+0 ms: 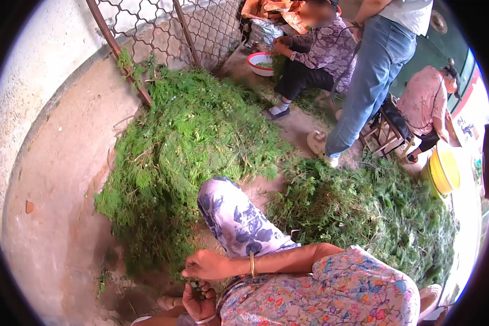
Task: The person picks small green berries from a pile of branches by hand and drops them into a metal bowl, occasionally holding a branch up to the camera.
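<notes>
My right hand (pixel 207 264), with a gold bracelet (pixel 252 264) at its wrist, is just above my other palm. Its fingers are curled together, and anything between them is too small to name. Palm up below it, my left hand (pixel 199 304) cups several small green pieces (pixel 199 289), its fingers bent around them. A silver-coloured bracelet (pixel 205 320) circles that wrist. Both hands are beside the lower edge of a large heap of green leafy branches (pixel 174 146), near my knee in patterned cloth (pixel 236 217).
A second heap of branches (pixel 358 212) lies at the right. Behind, a seated person (pixel 323 54) works by a red-rimmed white basin (pixel 261 64). A standing person (pixel 372 70) and another seated person (pixel 424 100) near a yellow basin (pixel 444 167) are farther right. A metal lattice (pixel 157 32) borders the wall.
</notes>
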Tool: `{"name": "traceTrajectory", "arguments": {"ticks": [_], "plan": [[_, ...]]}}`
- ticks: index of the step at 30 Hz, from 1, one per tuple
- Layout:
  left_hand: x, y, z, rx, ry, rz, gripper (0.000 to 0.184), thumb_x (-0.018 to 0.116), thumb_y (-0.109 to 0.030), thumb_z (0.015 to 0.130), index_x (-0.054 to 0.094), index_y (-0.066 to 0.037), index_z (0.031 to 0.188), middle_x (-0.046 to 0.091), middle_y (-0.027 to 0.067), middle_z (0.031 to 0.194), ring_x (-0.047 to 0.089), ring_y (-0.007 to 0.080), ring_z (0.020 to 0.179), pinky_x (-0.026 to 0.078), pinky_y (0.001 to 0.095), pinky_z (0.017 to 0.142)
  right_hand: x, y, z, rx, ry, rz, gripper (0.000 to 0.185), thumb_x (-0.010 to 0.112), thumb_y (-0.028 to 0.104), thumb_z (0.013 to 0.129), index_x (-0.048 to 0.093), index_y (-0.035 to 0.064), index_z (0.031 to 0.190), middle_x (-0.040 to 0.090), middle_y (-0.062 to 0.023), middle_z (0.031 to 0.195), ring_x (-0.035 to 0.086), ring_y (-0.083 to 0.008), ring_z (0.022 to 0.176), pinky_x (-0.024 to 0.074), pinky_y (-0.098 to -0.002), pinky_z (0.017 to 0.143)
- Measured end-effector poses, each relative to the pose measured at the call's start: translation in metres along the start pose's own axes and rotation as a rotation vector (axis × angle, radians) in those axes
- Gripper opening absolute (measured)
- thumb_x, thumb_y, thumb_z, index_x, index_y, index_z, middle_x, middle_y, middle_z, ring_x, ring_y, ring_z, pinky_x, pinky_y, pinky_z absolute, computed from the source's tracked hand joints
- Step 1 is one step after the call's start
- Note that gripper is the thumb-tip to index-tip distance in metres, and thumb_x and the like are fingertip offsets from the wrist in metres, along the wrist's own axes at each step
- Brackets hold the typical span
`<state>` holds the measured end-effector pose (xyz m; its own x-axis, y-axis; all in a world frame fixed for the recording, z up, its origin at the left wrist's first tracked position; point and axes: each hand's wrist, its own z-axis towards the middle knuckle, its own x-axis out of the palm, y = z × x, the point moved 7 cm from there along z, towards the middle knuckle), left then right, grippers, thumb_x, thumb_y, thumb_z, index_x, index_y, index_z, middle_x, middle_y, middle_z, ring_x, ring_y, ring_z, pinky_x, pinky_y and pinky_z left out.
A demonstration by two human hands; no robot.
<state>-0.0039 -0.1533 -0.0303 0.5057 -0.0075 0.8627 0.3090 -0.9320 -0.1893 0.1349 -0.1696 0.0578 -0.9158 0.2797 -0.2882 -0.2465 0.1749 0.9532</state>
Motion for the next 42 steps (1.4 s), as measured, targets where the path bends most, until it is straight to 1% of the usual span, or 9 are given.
{"name": "traceTrajectory", "arguments": {"ticks": [4,7,10,14,17,20,29,35,42], "plan": [[0.011,0.005,0.005,-0.093,0.094,-0.042,0.026,0.055,-0.028,0.086,0.055,-0.008,0.103,0.056,0.0079,0.098,0.053,0.0194,0.081,0.042,0.0287,0.057,-0.004,0.031,-0.003,0.03,-0.085,0.198,0.022,0.061,0.02,0.082,0.059,-0.0019,0.083,0.061,-0.0206,0.072,0.061,-0.0379,0.07,0.0479,-0.0444,0.064],[0.012,0.003,0.009,0.082,-0.221,-0.007,0.028,0.054,-0.028,0.086,0.055,-0.009,0.106,0.056,0.0068,0.101,0.054,0.0188,0.086,0.044,0.0291,0.063,0.022,0.045,-0.002,-0.36,-0.147,0.043,0.023,0.061,0.019,0.081,0.055,0.0009,0.093,0.061,-0.0204,0.077,0.06,-0.0381,0.074,0.0479,-0.0439,0.065],[0.013,0.0,0.008,0.092,-0.191,-0.013,0.028,0.054,-0.028,0.086,0.055,-0.009,0.106,0.056,0.0068,0.101,0.054,0.0187,0.087,0.044,0.0293,0.064,0.035,0.053,-0.012,-0.525,-0.23,-0.066,0.017,0.061,0.018,0.079,0.058,0.0056,0.091,0.062,-0.0135,0.078,0.06,-0.0353,0.07,0.0487,-0.0425,0.061],[0.009,-0.006,0.005,0.11,-0.174,-0.031,0.028,0.054,-0.028,0.086,0.055,-0.009,0.107,0.056,0.0067,0.101,0.054,0.0187,0.087,0.045,0.0295,0.064,0.046,0.058,-0.023,-0.616,-0.246,-0.247,0.017,0.062,0.018,0.075,0.058,0.0071,0.087,0.061,-0.0075,0.088,0.056,-0.0288,0.085,0.0442,-0.0417,0.069],[0.006,-0.009,0.002,0.123,-0.172,-0.041,0.029,0.054,-0.028,0.086,0.055,-0.009,0.107,0.056,0.0067,0.101,0.054,0.0187,0.087,0.045,0.0297,0.065,0.049,0.073,-0.029,-0.798,-0.305,-0.181,0.014,0.057,0.019,0.075,0.056,0.0096,0.085,0.055,-0.0062,0.078,0.052,-0.026,0.082,0.0408,-0.04,0.073],[0.004,-0.012,-0.001,0.132,-0.172,-0.056,0.029,0.054,-0.028,0.086,0.055,-0.009,0.108,0.056,0.0066,0.102,0.054,0.0186,0.088,0.045,0.0299,0.065,0.053,0.085,-0.035,-0.659,-0.504,-0.121,0.015,0.055,0.02,0.073,0.057,0.0111,0.086,0.054,-0.0051,0.08,0.051,-0.0251,0.084,0.0383,-0.0391,0.081],[0.0,-0.019,-0.007,0.156,-0.176,-0.065,0.03,0.054,-0.028,0.086,0.055,-0.009,0.109,0.056,0.0065,0.102,0.054,0.0185,0.089,0.045,0.0305,0.067,0.084,0.084,-0.035,-0.586,-0.611,-0.025,0.022,0.055,0.02,0.069,0.057,0.012,0.089,0.052,-0.0059,0.083,0.051,-0.0268,0.087,0.0381,-0.0387,0.086],[-0.002,-0.021,-0.011,0.166,-0.175,-0.063,0.03,0.054,-0.028,0.086,0.054,-0.009,0.109,0.056,0.0064,0.103,0.054,0.0185,0.089,0.045,0.0309,0.068,0.081,0.082,-0.019,-0.745,-0.124,-0.124,0.029,0.059,0.01,0.069,0.054,-0.0001,0.096,0.055,-0.0131,0.094,0.052,-0.0325,0.092,0.0409,-0.0411,0.086],[0.005,-0.018,-0.011,0.17,-0.174,-0.046,0.031,0.054,-0.028,0.086,0.054,-0.009,0.11,0.056,0.0063,0.103,0.054,0.0184,0.09,0.046,0.0313,0.069,0.082,0.062,-0.02,-0.789,-0.073,-0.325,0.024,0.057,0.016,0.067,0.059,0.0006,0.085,0.058,-0.0139,0.093,0.049,-0.0354,0.108,0.0368,-0.0451,0.093]]}}
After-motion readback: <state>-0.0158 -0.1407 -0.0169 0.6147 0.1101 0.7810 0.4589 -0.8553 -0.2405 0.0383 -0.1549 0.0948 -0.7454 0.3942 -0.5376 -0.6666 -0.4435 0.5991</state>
